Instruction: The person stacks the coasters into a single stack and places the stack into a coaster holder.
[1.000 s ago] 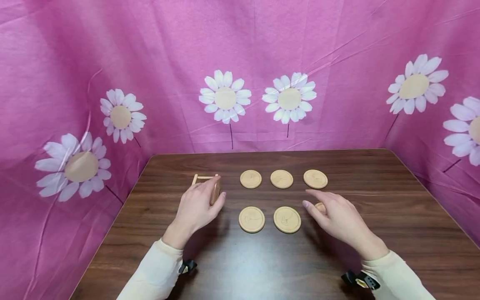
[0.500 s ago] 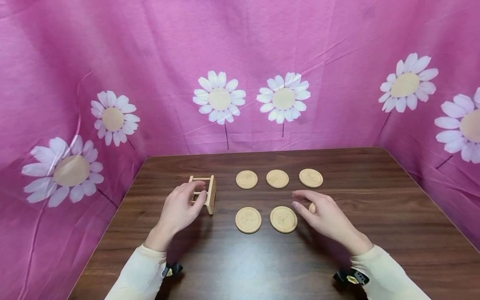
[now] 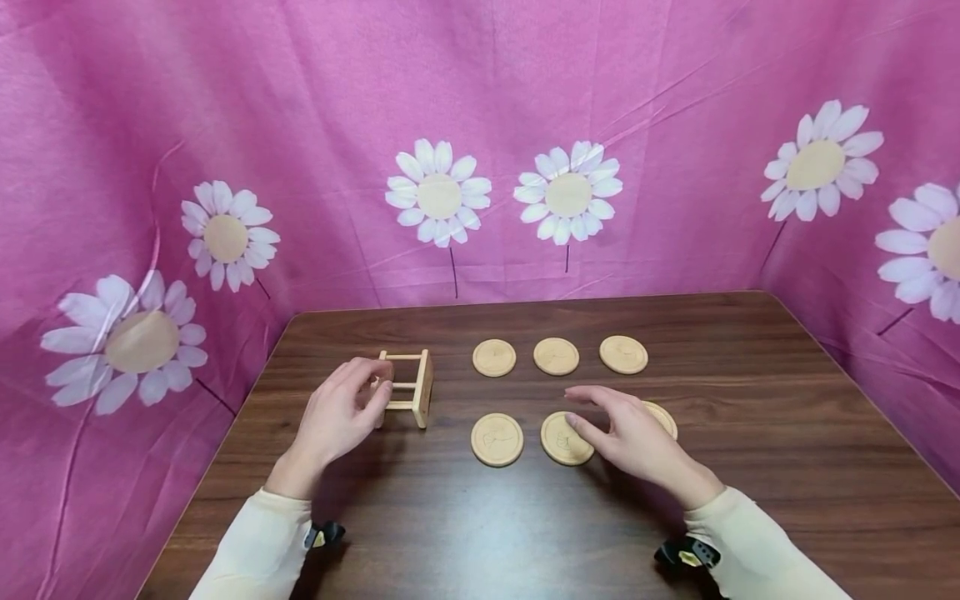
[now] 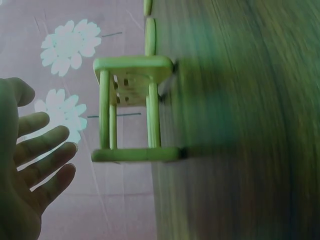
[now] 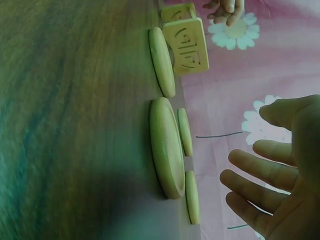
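Note:
A small wooden coaster rack [image 3: 423,390] with dowel bars stands on the table at left. My left hand [image 3: 330,421] hovers just left of it, fingers relaxed and holding nothing; the left wrist view shows space between the fingers and the rack [image 4: 132,65]. Round wooden coasters lie flat in two rows of three. My right hand [image 3: 633,437] is over the near row, its thumb overlapping the middle coaster [image 3: 561,439] in the head view and partly hiding the right coaster [image 3: 663,418]. In the right wrist view its fingers are spread, apart from the nearest coaster [image 5: 166,147].
The far row holds a left coaster [image 3: 494,358], a middle one and a right coaster [image 3: 623,355]. The near row's left coaster [image 3: 497,440] bears a thin line drawing. A pink flowered cloth [image 3: 510,83] hangs behind the dark wooden table [image 3: 465,533].
My left hand has drawn back leftward from the rack, uncovering more of it. My right hand has shifted left, from the near row's right coaster toward the middle one.

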Demonstrator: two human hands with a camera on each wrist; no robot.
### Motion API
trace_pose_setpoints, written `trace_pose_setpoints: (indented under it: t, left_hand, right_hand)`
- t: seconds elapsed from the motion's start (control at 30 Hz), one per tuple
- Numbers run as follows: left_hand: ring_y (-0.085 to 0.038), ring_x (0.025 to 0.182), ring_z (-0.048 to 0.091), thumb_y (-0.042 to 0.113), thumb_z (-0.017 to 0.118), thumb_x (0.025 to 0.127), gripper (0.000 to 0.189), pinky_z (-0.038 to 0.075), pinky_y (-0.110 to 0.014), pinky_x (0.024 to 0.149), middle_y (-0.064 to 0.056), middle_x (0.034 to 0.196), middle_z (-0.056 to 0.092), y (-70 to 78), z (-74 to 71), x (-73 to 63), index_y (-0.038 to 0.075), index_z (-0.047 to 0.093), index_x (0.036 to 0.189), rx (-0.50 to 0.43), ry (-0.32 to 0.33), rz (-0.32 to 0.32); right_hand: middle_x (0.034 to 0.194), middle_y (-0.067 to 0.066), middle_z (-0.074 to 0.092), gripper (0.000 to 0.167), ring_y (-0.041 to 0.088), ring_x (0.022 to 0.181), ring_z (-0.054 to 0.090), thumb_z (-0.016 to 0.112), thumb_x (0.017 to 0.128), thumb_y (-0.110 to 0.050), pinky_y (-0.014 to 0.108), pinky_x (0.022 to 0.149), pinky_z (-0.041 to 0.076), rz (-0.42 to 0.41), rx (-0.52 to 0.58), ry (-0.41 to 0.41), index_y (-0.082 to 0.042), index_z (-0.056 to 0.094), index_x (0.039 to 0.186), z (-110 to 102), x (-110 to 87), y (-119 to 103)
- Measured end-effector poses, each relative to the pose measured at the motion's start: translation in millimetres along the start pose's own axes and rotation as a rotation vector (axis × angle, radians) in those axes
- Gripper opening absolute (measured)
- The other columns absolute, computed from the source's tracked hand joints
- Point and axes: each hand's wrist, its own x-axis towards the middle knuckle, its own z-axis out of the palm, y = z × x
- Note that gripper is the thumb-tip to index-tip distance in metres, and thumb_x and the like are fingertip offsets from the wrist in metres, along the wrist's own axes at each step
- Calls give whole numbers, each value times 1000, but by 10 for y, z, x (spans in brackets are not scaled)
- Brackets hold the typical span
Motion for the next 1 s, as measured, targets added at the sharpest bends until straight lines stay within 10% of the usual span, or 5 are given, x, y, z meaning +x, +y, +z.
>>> trace_pose_setpoints:
  t: [0.43,1.0]
  left_hand:
    - [-23,89,69,18,73,100,23,56,-42,77,-4,105,74,-244,-7,-60,8,77,121,0,-28,-11]
    - [-5,84,57,7,63,108,26,51,-26,72,-3,102,69,-548,81,-79,4,73,132,-270,-152,-114]
  right_hand:
    - [133,9,76,46,29,125,72,82,97,-23,51,103,57,-15,27,-54,-3,70,137,163,54,-61]
    - [129,9,76,58,30,123,72,86,92,-23,52,106,56,-62,27,-98,-1,65,142,413,114,-139]
